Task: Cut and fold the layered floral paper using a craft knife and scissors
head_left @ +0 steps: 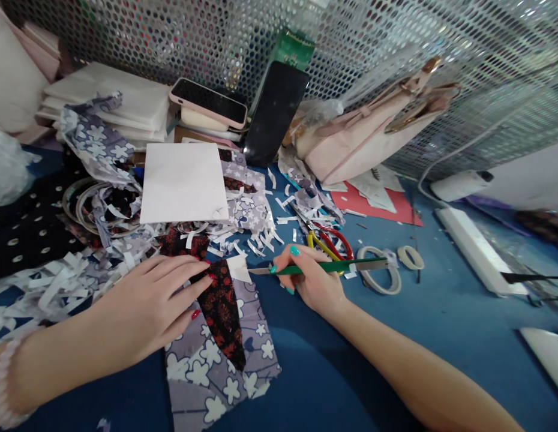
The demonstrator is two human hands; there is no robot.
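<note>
My left hand [148, 306] lies flat with fingers stretched over a dark floral fabric piece [222, 312], holding nothing. Under that piece is a grey fabric panel with white flowers [216, 384]. A small white strip [238, 268] sits at the panel's top edge, beside the dark piece. My right hand [312, 282] is closed around a slim, green-handled craft knife [324, 267]. Its pointed metal tip reaches left to the white strip; whether they touch, I cannot tell. A flat metal end sticks out to the right of my hand.
Paper scraps [58, 288] and a white square card [184, 183] lie behind my left hand. Beyond my right hand are red-and-yellow-handled scissors [335, 240] and tape rolls [380, 273]. A propped phone [276, 114] and pink handbag [369, 135] stand before a perforated metal screen [171, 36].
</note>
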